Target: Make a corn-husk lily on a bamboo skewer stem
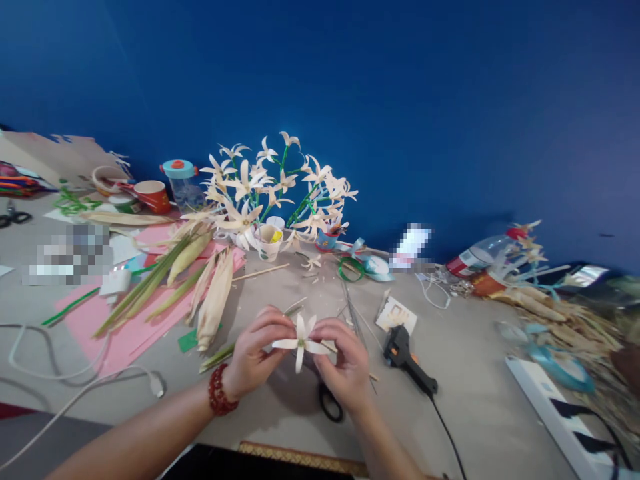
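Observation:
A cream husk flower (301,345) with several narrow petals is held up over the table, face towards me. My left hand (257,348), with a red beaded bracelet at the wrist, pinches it from the left side. From the right, my right hand (345,360) is closed on its other side, thumb and fingers at the petal. Whatever is behind the flower is hidden. Below my right hand, a black scissors handle (331,403) shows on the table. To the right lies a black glue gun (409,360), its cord trailing towards me.
Behind stands a paper cup (269,245) with several finished flowers on green stems. Pink paper (120,327) with corn husks (215,303) lies to the left, beside a white cable (95,383). On the right are a plastic bottle (480,257), blue ribbon (563,367) and a power strip (543,413).

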Demonstrator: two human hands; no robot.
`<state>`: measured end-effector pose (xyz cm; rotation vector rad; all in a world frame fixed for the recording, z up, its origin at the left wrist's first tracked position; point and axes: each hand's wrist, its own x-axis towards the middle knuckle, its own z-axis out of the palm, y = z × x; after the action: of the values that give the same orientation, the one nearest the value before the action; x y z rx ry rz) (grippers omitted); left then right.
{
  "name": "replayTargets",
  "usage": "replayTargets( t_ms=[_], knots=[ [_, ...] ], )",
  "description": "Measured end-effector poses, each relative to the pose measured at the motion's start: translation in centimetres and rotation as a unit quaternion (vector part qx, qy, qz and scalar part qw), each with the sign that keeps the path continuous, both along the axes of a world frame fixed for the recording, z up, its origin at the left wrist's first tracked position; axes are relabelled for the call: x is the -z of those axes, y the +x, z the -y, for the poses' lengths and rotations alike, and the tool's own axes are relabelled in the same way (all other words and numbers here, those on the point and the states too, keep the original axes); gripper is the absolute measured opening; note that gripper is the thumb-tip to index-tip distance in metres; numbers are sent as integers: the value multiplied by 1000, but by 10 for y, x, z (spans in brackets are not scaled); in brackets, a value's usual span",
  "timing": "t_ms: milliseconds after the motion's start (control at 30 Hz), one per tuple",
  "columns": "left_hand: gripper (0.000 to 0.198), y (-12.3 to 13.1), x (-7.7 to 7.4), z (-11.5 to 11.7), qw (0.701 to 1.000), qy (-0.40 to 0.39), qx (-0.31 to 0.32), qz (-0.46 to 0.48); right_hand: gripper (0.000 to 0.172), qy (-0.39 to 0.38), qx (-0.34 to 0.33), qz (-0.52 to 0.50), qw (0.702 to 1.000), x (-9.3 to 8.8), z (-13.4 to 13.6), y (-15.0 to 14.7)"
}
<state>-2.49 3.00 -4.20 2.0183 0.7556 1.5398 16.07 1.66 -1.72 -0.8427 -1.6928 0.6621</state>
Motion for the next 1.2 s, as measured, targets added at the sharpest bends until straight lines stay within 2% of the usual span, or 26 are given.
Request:
replayTargets(
  t_ms=[600,800,1200],
  knots=[
    [9,2,2,0,1000,0,6,-5,17,22,3,5,1000,-3,0,-5],
    [10,3,4,0,1000,-9,10,1,18,35,11,-9,999,2,-1,-5],
    [8,4,3,-1,1000,-13,5,-16,4,47,28,13,998,3,-2,-7]
  ],
)
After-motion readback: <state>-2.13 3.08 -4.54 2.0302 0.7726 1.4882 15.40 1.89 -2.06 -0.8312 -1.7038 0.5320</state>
